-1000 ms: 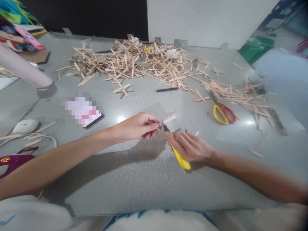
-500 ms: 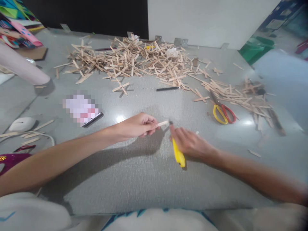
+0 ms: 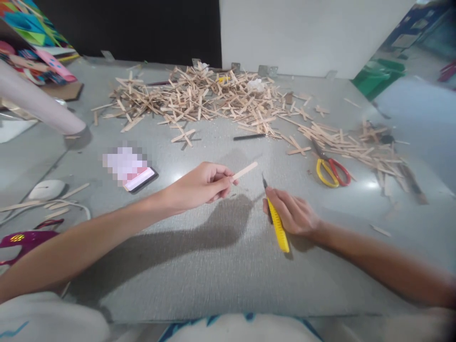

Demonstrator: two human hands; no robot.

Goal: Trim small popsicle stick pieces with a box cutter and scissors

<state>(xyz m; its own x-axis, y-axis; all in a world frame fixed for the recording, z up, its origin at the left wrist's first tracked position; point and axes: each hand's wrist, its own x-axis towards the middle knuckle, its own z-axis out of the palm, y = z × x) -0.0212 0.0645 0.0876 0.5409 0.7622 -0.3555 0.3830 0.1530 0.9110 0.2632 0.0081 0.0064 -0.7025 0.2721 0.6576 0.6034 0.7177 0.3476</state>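
Between the thumb and fingers of my left hand (image 3: 212, 183) is a wooden craft stick (image 3: 246, 170), its rounded free end pointing up and to the right. My right hand (image 3: 290, 211) is closed around a yellow utility knife (image 3: 278, 228), whose dark blade tip points up toward the stick. A small gap separates the blade from the stick. Both hands are over the grey table (image 3: 213, 280), and the left one casts a long shadow on it.
A large heap of craft sticks (image 3: 199, 97) spreads along the back. Scissors with red and yellow handles (image 3: 333, 172) lie at the right, a black thin bar (image 3: 249, 137) in the middle. A phone (image 3: 140, 180), a white mouse (image 3: 47, 189) and a pale roll (image 3: 42, 102) are at the left.
The knife has moved right and down, away from the stick's end, and turned so its ridged side shows. The stick in my left hand now tilts more upward.
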